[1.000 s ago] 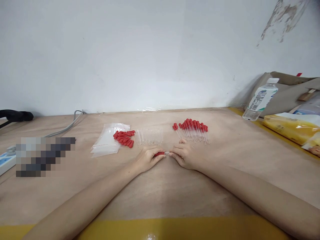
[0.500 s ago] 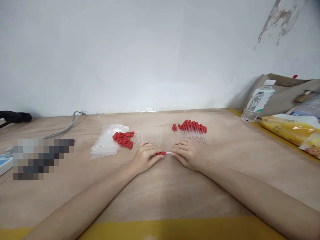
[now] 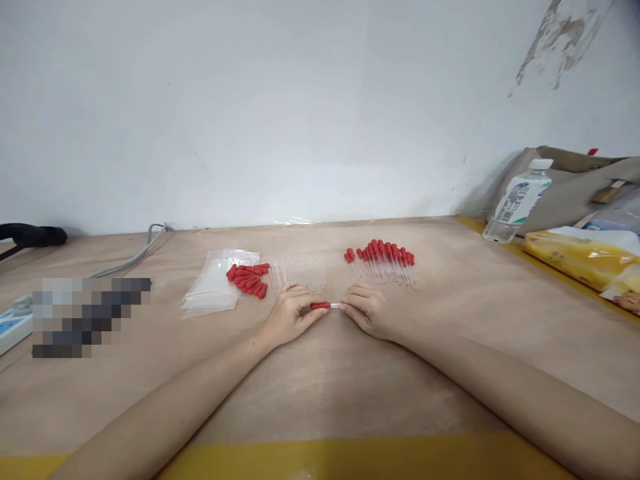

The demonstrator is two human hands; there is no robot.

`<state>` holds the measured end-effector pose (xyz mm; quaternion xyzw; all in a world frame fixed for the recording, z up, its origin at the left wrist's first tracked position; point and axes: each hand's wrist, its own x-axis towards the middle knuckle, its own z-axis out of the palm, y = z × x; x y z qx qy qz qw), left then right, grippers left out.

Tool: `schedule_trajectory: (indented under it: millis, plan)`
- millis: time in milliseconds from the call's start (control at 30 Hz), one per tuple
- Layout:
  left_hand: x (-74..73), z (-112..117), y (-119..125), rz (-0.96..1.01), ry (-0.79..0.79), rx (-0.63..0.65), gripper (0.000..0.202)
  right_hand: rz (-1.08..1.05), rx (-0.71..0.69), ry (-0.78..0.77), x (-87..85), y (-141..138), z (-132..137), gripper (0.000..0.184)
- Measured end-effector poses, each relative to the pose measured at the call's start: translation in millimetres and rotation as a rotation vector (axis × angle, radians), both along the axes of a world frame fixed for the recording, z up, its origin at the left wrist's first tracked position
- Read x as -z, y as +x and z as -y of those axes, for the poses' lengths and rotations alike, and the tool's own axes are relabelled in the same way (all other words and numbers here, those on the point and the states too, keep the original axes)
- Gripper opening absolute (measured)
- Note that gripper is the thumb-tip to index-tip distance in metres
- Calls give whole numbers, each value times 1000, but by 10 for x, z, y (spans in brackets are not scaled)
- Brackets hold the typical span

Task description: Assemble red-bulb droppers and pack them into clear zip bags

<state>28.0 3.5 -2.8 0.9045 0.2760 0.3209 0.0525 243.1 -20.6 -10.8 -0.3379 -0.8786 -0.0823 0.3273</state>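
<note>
Between my hands lies a dropper, its red rubber bulb (image 3: pixel 321 305) at the left and its clear glass tube (image 3: pixel 335 305) at the right. My left hand (image 3: pixel 293 313) pinches the bulb between thumb and fingers. The tube is pinched by my right hand (image 3: pixel 365 310), whose fingers hide its far end. Loose red bulbs (image 3: pixel 249 279) are heaped beyond my left hand, beside a row of bare glass tubes (image 3: pixel 297 273). Past my right hand, several droppers with red bulbs fitted (image 3: pixel 385 260) lie side by side, tubes toward me.
Clear plastic bags (image 3: pixel 213 283) are stacked left of the loose bulbs. A power strip (image 3: pixel 17 327) and grey cable (image 3: pixel 133 260) lie at far left, near a blurred-out patch. On the right are a water bottle (image 3: pixel 517 203), yellow package (image 3: pixel 575 257) and grey bag (image 3: pixel 570 180). A wall rises behind.
My right hand has shifted slightly left toward my left hand, and less of the glass tube shows between them. My left hand keeps its pinch on the bulb.
</note>
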Motion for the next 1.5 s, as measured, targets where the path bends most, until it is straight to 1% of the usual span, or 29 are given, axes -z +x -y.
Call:
schedule_trajectory:
  millis: [100, 167, 267, 300, 367, 433, 500, 600, 667, 733, 867, 967, 1033, 1167, 1333, 1400, 1500]
  plan:
    - [23, -21, -13, 3, 16, -29, 18, 125, 140, -6, -84, 34, 60, 25]
    - [39, -22, -29, 30, 15, -54, 21, 158, 223, -74, -118, 111, 68, 24]
    - [50, -8, -58, 43, -57, -79, 29, 37, 306, -221, -150, 298, -13, 22]
    - [49, -3, -65, 22, -91, -62, 31, -33, 339, -265, -165, 364, -60, 21]
    - [43, 1, -70, -33, -139, 12, 31, -157, 431, -368, -211, 470, -169, 21]
    - [34, -3, -61, -79, -155, 82, 29, -233, 542, -462, -272, 516, -280, 24]
    - [28, -12, -48, -92, -159, 116, 27, -242, 667, -513, -331, 489, -384, 27]
    - [27, -24, -34, -74, -159, 131, 26, -175, 846, -529, -382, 360, -525, 32]
    - [28, -27, -31, -65, -157, 136, 26, -135, 925, -527, -383, 268, -604, 33]
    - [30, -27, -32, -67, -164, 131, 26, -107, 971, -525, -363, 208, -662, 34]
    - [36, -29, -37, -67, -178, 123, 26, -62, 987, -526, -303, 198, -693, 37]
    - [46, -36, -41, -52, -174, 131, 26, -26, 977, -493, -284, 197, -662, 41]
    - [52, -41, -41, -45, -172, 138, 26, -11, 950, -474, -284, 145, -636, 41]
    - [49, -35, -36, -55, -180, 141, 26, -3, 854, -458, -279, -107, -621, 33]
    - [19, -16, -29, -47, -168, 144, 25, -45, 798, -575, -264, -459, -714, 34]
    - [20, -20, -32, -44, -165, 149, 25, -57, 799, -608, -264, -538, -763, 33]
    - [44, -31, -34, -46, -175, 150, 26, -64, 797, -641, -258, -571, -817, 30]
